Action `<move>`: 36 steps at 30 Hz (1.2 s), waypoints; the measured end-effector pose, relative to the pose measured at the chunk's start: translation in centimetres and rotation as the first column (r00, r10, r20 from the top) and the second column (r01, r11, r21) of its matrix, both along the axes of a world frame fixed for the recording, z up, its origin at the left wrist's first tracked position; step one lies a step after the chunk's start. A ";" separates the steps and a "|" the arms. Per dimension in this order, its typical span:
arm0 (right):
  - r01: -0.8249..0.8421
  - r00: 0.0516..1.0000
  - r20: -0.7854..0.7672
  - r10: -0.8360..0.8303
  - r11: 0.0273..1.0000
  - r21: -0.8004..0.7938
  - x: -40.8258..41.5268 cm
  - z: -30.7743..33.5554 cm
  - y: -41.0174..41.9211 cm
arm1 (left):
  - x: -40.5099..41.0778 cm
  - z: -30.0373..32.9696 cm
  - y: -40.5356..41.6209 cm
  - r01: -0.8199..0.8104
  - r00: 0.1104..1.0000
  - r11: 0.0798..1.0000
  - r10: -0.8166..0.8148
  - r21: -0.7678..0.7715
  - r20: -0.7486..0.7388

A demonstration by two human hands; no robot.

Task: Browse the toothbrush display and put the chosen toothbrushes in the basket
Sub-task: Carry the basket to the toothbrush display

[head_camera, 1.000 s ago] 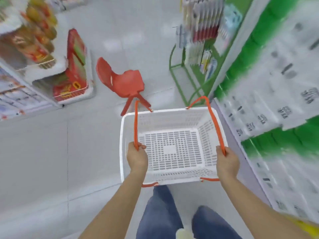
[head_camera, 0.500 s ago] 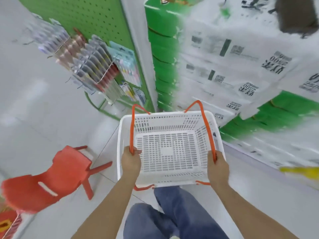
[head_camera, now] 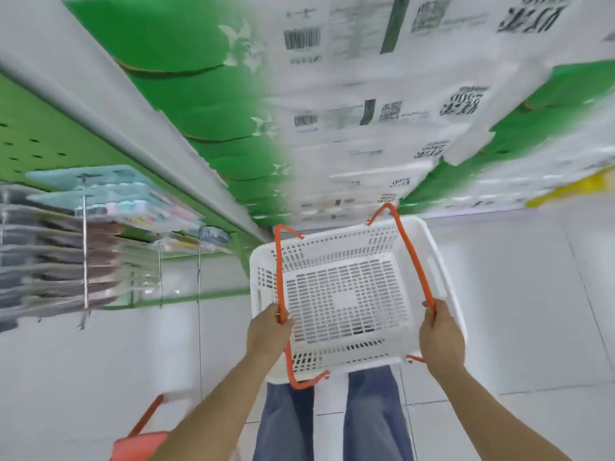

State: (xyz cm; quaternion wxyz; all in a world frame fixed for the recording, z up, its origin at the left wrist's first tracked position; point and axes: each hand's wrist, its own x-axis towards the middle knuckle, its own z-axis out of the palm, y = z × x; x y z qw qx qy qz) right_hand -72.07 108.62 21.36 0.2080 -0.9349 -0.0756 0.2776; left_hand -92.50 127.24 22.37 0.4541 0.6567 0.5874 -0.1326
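Head view, left to right: at the far left, blurred packets hang in rows on metal hooks of the toothbrush display (head_camera: 83,241), fixed to a green pegboard (head_camera: 23,128). At the near left edge of the floor shows part of a red chair (head_camera: 139,440). A grey upright post (head_camera: 133,128) runs diagonally between the pegboard and a stack of green and white boxes (head_camera: 366,111) that fills the far middle and right.

In the middle, the white basket (head_camera: 442,294) is held above the white tiled floor (head_camera: 100,361), in front of the person's blue trouser legs (head_camera: 372,417). Nothing lies on its slotted bottom. The left hand (head_camera: 268,331) has its fingers curled round the left orange handle (head_camera: 279,277), gripping it near the basket's near-left side. The right hand (head_camera: 441,337) grips the right orange handle (head_camera: 414,257) in the same way, fingers wrapped round it at the near-right side. Both forearms reach in from the near edge. A blurred yellow shape (head_camera: 572,188) sits at the far right under the boxes.
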 end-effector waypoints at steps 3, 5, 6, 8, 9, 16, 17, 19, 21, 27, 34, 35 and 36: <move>0.070 0.997 -0.022 -0.071 0.997 -0.034 -1.1 -4.0 0.1 | -0.1 -4.4 1.2 0.035 0.999 0.999 -0.034 -0.020 0.010; 0.112 0.993 -0.034 -0.113 0.993 -0.035 -1.3 -6.8 0.2 | 0.1 -7.4 1.5 0.022 1.000 0.997 -0.021 -0.067 0.014; 0.121 0.991 -0.048 -0.123 0.992 -0.029 -1.3 -8.3 0.2 | 0.2 -8.8 1.6 0.012 1.000 0.996 -0.011 -0.084 0.021; 0.109 0.990 -0.084 -0.112 0.993 -0.040 -1.3 -11.5 0.3 | 0.3 -11.8 1.7 -0.005 1.000 0.996 0.008 -0.094 0.029; 0.106 0.989 -0.102 -0.109 0.994 -0.041 -1.3 -13.0 0.3 | 0.2 -13.4 1.7 -0.021 0.999 0.996 0.025 -0.087 0.041; 0.197 0.965 -0.178 -0.193 0.980 0.006 -1.8 -20.6 0.6 | -1.1 -20.9 2.4 -0.055 0.998 0.998 0.054 0.036 0.014; 0.196 0.965 -0.182 -0.190 0.980 0.013 -1.9 -21.3 0.9 | -1.2 -21.5 2.7 -0.060 0.998 0.998 0.059 0.037 0.015; 0.185 0.967 -0.180 -0.178 0.983 0.018 -1.9 -22.4 1.6 | -1.3 -22.5 3.3 -0.054 0.998 0.998 0.053 0.038 0.019; 0.169 0.973 -0.164 -0.163 0.986 0.018 -1.5 -23.4 2.3 | -1.3 -23.4 4.0 -0.036 0.999 0.998 0.035 0.042 0.020; 0.166 0.983 -0.080 -0.168 0.986 -0.025 0.7 -24.8 4.0 | -1.7 -25.3 6.5 0.019 0.999 0.996 -0.017 0.084 -0.029; 0.009 1.000 -0.005 -0.011 0.982 -0.189 -0.3 -19.3 5.4 | -2.3 -20.8 6.6 -0.079 0.979 0.996 0.070 -0.042 -0.193; -0.039 0.999 -0.008 0.038 0.984 -0.173 -1.1 -17.6 5.7 | -2.2 -18.6 6.2 -0.090 0.978 0.995 0.080 -0.044 -0.191; -0.094 0.996 -0.005 0.094 0.985 -0.145 -2.1 -15.4 6.1 | -2.2 -16.1 5.6 -0.094 0.977 0.995 0.085 -0.036 -0.196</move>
